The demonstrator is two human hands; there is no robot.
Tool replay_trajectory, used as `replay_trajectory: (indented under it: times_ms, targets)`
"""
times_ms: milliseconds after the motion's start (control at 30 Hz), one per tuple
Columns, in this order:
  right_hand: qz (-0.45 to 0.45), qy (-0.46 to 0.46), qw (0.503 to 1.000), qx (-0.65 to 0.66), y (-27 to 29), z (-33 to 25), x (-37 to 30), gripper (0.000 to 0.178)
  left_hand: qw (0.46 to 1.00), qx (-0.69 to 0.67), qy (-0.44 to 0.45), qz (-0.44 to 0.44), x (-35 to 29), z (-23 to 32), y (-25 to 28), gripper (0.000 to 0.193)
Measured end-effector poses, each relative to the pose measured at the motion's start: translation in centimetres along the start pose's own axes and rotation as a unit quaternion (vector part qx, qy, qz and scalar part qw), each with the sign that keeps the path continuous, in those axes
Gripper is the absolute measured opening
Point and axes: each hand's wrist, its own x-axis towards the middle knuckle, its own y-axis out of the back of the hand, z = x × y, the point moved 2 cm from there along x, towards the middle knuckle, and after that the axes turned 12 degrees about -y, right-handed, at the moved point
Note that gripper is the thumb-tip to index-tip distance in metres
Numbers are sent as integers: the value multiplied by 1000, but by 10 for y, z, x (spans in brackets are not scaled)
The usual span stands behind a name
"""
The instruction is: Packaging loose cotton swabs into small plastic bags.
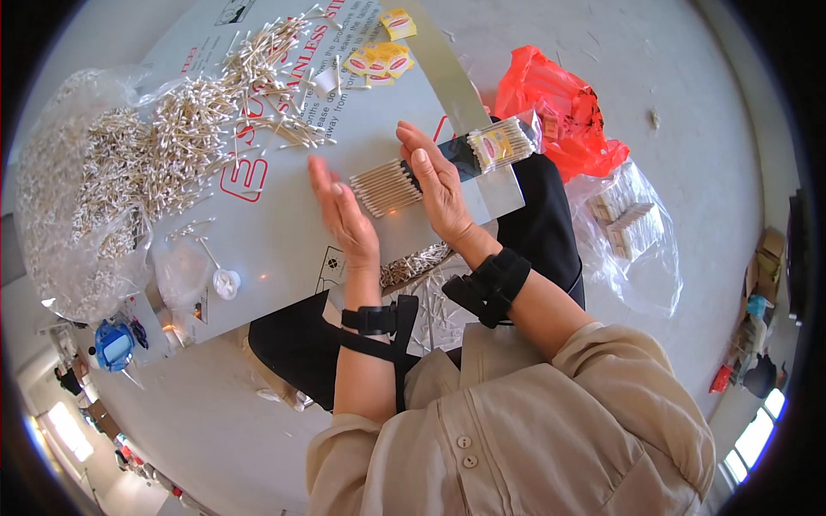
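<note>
On the grey metal-topped table, a neat flat row of cotton swabs point(381, 188) lies between my hands. My left hand point(348, 222) stands on edge at the row's left end, fingers stretched and holding nothing. At the other end my right hand point(443, 191) is held flat and open, its fingers extended over a dark strip point(461, 158) and close against the swabs. Past my right fingertips is a clear packet of swabs point(501, 144) with a yellow label, at the table's right edge. Whether my right palm presses on the row I cannot tell.
A large heap of loose swabs point(189, 116) spills from a clear plastic bag point(60, 198) on the left. Yellow cards point(379, 60) lie at the far side. Right of the table are a red plastic bag point(551, 103) and a clear bag point(632, 219) with packets.
</note>
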Motion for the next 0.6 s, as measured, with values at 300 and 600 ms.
replay_trajectory:
  times_ms: [300, 600]
  targets:
    - [-3, -25, 997, 69, 1, 2, 2, 50, 982, -181, 33, 52, 1, -1, -12, 64]
    - [22, -25, 999, -9, 41, -3, -9, 35, 874, 380, -128, -275, -7, 31, 10, 87]
